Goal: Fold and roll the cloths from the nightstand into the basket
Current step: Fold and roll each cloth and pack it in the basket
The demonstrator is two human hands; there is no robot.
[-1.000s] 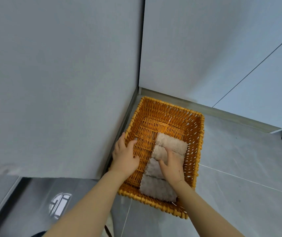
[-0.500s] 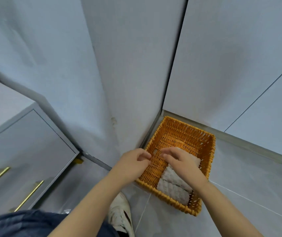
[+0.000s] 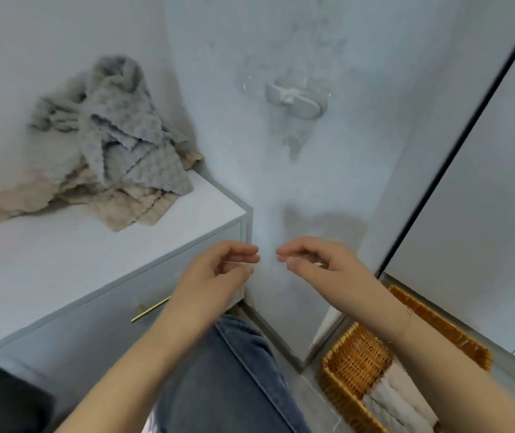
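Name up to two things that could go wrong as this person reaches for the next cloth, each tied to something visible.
1. The cloths lie tangled in one heap on the nightstand, grey over beige; pulling one could drag others off the edge.
2. The basket sits low on the floor beside the person's knee, partly behind the right hand's forearm; a careless step or turn might knock it. The left hand is empty too.

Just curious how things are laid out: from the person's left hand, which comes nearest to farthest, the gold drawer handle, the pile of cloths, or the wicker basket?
From the left hand:
1. Gold drawer handle, just below-left on the nightstand front.
2. Pile of cloths, up-left on the nightstand top.
3. Wicker basket, lower right on the floor.
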